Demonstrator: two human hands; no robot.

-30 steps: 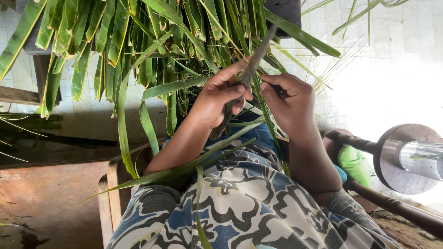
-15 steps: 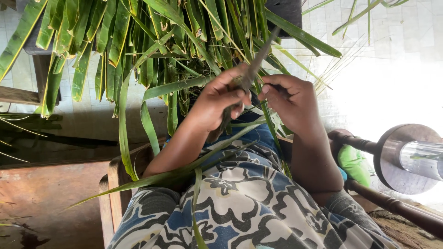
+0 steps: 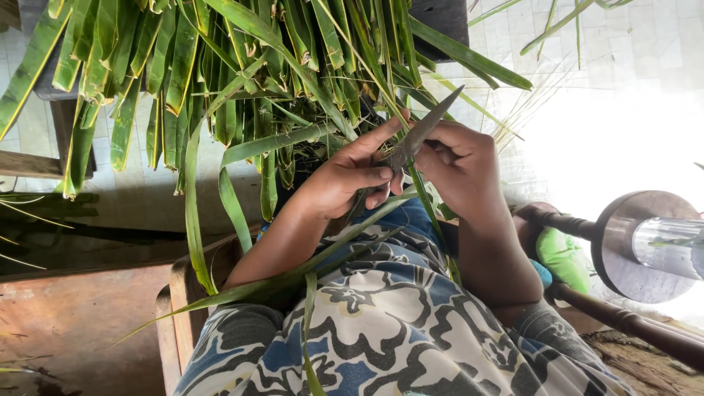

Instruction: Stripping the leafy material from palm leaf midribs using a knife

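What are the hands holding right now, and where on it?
The right hand grips a dark pointed knife by its lower end, blade tip up. The left hand pinches a thin green leaf strip just beside the blade.

Your patterned lap (image 3: 381, 330) carries long green leaf strips (image 3: 293, 275), while more leaves (image 3: 220, 66) drape the dark wooden bench (image 3: 440, 15).

Hidden, cropped and washed-out parts

The knife (image 3: 427, 125) handle is concealed inside the right hand (image 3: 458, 165). The palm leaves (image 3: 220, 66) are cut off by the top edge. The floor (image 3: 623, 125) at right is bleached out by glare.
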